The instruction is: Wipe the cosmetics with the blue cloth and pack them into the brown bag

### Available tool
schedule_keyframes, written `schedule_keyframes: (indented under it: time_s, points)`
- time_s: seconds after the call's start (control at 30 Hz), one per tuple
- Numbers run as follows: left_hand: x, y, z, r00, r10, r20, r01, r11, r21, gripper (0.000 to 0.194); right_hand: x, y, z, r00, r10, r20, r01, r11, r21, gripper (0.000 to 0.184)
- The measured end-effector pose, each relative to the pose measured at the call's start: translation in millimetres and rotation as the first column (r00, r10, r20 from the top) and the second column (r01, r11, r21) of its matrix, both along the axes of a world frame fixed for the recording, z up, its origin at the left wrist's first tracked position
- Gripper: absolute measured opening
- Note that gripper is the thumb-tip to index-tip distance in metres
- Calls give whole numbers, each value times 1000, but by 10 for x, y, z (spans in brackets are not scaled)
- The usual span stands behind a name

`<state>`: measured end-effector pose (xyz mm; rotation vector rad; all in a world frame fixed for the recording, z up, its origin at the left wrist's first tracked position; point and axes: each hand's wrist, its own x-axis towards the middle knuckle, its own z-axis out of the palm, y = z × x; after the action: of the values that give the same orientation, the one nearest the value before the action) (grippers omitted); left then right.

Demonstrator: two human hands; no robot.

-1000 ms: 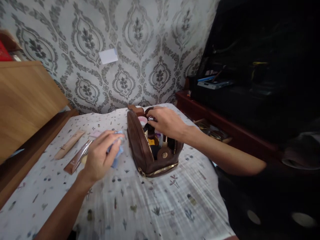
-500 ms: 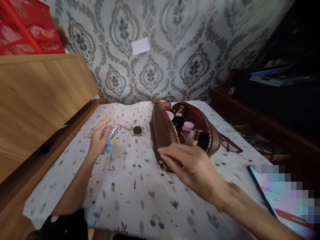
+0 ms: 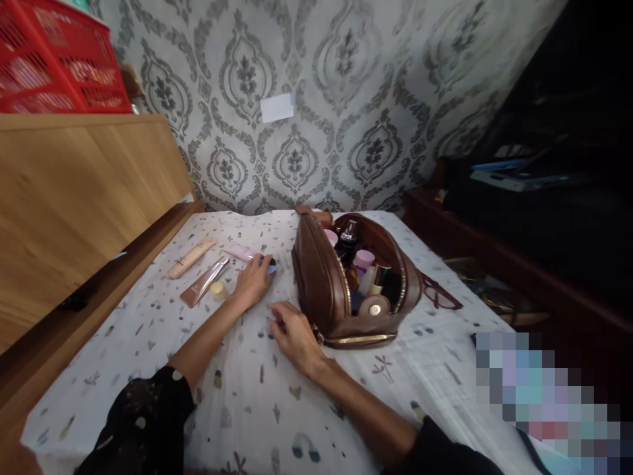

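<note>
Left hand [image 3: 253, 282] over blue cloth [image 3: 272, 269] (grip hidden, can't tell), right hand [image 3: 297, 338] loosely uncurled beside brown bag [image 3: 316, 270]

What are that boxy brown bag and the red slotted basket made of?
Boxy brown bag: leather or imitation leather, I can't tell which; its smooth panels shine softly. Red slotted basket: probably plastic, semi-glossy, given its even colour and regular slots.

Your left sleeve [image 3: 143, 422], toward eight o'clock, is loose black fabric scattered with pale roundish spots, its edge softly gathered near the elbow. Your right sleeve [image 3: 448, 452], near five o'clock, looks black too; any pattern there is too dark to tell. Below both edges, your forearms [image 3: 208, 346] and hands [image 3: 297, 336] are bare.
</note>
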<state>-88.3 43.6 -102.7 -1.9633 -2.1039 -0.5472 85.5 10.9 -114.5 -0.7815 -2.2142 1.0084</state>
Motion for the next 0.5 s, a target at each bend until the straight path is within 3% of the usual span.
schedule_keyframes:
  time_s: [0.1,0.27,0.4,0.5]
  points:
    - [6,17,-8,998,60,1,-60,995,-78,43,34,6,-89,999,-21,-42,21,1000,-16,33]
    - [-3,43,51,993,112,25,-105,974,-201,41,35,-15,-91,998,-49,-34,48,999,-25,44]
    - [-79,-40,120,991,75,108,-66,994,-89,38,28,-24,-118,993,-84,-85,80,996,-49,57]
    - [-86,-247,299,978,-46,203,47,999,-2,37,35,-31,-148,979,-101,-176,88,993,-80,69]
